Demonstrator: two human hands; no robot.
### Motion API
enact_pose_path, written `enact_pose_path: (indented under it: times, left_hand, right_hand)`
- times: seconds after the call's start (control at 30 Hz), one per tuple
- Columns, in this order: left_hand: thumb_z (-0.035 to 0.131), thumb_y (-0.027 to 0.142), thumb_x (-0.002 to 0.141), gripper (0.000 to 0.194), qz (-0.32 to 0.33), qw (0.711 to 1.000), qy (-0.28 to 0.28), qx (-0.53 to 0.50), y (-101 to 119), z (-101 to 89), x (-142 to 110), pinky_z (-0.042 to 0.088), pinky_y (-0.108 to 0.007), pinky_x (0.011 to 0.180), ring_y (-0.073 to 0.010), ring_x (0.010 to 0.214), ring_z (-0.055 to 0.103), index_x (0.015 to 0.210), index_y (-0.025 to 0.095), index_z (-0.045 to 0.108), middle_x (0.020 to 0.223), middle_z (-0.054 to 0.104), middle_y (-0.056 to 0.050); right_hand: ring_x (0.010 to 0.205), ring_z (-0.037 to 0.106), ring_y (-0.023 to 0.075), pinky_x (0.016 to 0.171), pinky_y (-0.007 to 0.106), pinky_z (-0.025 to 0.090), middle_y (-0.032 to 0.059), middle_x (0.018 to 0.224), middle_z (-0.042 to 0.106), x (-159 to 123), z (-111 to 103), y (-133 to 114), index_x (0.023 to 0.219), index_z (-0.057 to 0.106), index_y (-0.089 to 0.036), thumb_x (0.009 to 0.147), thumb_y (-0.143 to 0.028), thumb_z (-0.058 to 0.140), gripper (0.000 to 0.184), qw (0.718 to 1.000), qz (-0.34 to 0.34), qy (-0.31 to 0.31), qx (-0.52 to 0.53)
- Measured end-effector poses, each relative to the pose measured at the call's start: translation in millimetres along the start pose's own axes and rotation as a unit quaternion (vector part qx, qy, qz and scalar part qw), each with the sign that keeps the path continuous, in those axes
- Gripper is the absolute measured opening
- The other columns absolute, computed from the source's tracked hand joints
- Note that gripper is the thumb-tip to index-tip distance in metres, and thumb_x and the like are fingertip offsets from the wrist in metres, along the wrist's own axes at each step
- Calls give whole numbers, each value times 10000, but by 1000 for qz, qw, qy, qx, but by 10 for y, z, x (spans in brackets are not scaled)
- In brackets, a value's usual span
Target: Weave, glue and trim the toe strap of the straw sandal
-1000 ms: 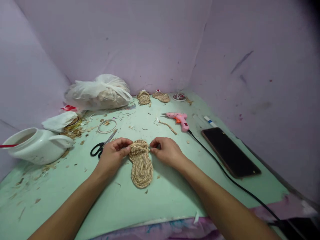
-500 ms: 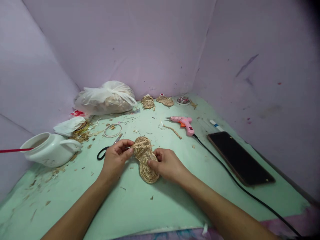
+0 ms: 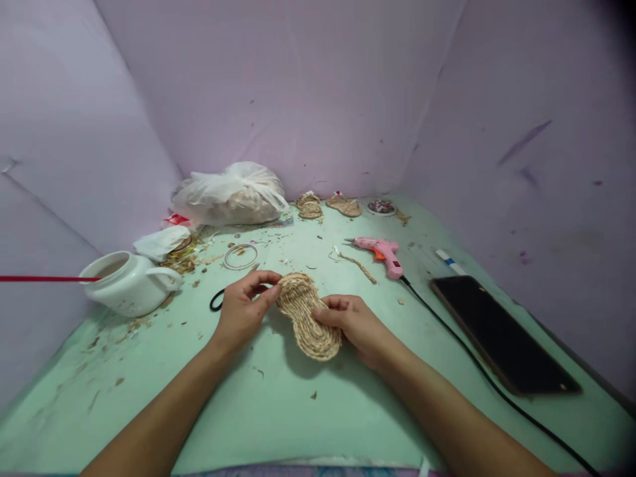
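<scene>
A small woven straw sandal sole [image 3: 307, 313] is held just above the green table [image 3: 278, 404] between both hands. My left hand [image 3: 244, 309] pinches the sole's far end and strap with thumb and fingers. My right hand [image 3: 358, 326] grips the sole's right side and near end, with the thumb on top and the fingers underneath. The sole is tilted, its near end pointing to the right.
Black scissors [image 3: 216, 301] lie partly behind my left hand. A white jug [image 3: 128, 289] stands at the left, a plastic bag [image 3: 233, 194] at the back. A pink glue gun [image 3: 381, 251], its black cord [image 3: 487, 387] and a dark phone [image 3: 501, 332] lie right. Further back lie small straw sandals [image 3: 311, 206].
My right hand has moved from the sole's far right edge down to its near end and taken hold. The sole has been lifted and turned, and the view has shifted left.
</scene>
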State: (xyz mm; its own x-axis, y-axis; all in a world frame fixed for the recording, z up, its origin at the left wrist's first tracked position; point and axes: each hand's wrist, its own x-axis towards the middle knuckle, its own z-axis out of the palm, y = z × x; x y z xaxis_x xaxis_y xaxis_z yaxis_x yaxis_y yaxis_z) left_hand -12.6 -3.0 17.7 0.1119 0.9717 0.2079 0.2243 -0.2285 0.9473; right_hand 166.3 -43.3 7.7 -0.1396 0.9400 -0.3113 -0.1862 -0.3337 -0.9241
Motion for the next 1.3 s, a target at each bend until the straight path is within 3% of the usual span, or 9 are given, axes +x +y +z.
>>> enact_pose_path:
  times: [0.27,0.47,0.63,0.77,0.87,0.97,1.07,1.2,1.3]
  left_hand:
    - [647,258,641,199,-8,1000,-17,-25,52,-76,28,482,-262,616,-148,674,588,799,138,641,791,647,-47]
    - [662,248,598,175,7,998,-46,-38,72,-103,35,488,-267,631,-172,753,583,733,136,657,828,630,-66]
    - [633,243,620,106,11,999,-33,-23,46,-99,46,463,-277,642,-152,695,555,587,143,618,745,624,-60]
    - [614,263,620,114,-9,999,-33,-8,60,-75,38,472,-282,675,-160,721,579,619,149,618,755,643,-57]
    - [604,258,615,209,-47,998,-26,23,53,-66,38,478,-289,650,-172,702,596,783,141,644,732,652,-51]
    - [585,264,623,263,-82,994,12,72,1,-112,72,460,-315,657,-198,720,597,849,140,636,753,649,-61]
    - [606,234,576,191,-106,986,53,120,-43,-222,129,421,-348,707,-241,778,579,751,165,641,721,627,-55]
    - [635,234,539,81,-129,984,46,111,19,-319,161,399,-297,638,-228,727,568,569,184,579,595,565,-23]
    - [581,391,636,226,-166,986,1,34,118,-270,134,380,-253,498,-156,549,536,713,178,574,615,583,-19]
  right_hand:
    - [499,570,112,504,222,420,25,577,654,-8,-38,-7,680,660,-130,600,-292,733,195,997,52,-33,42]
    - [505,569,101,502,207,415,30,610,670,-11,-33,38,745,688,-121,627,-288,753,215,995,46,-61,63]
    - [511,565,110,509,216,417,32,604,661,-34,5,43,733,679,-120,602,-307,766,244,996,29,-60,52]
    - [521,557,130,522,241,423,26,595,644,-18,24,51,713,652,-128,599,-363,741,276,1000,-8,-13,9]
    - [560,541,144,543,250,412,2,605,621,-8,4,44,730,645,-149,633,-380,693,255,991,-94,71,-71]
    - [611,532,154,575,255,403,-7,638,614,-15,-43,20,791,657,-171,701,-351,626,203,934,-215,192,-210]
    - [646,551,167,606,274,424,14,712,632,-22,-89,0,845,648,-179,738,-329,594,192,867,-300,274,-289]
    - [658,539,166,619,289,432,27,710,594,-19,-123,9,818,653,-181,759,-232,590,100,796,-412,287,-338]
    - [657,500,168,589,289,419,38,696,546,-26,-119,45,859,675,-184,758,-120,562,164,709,-498,273,-418]
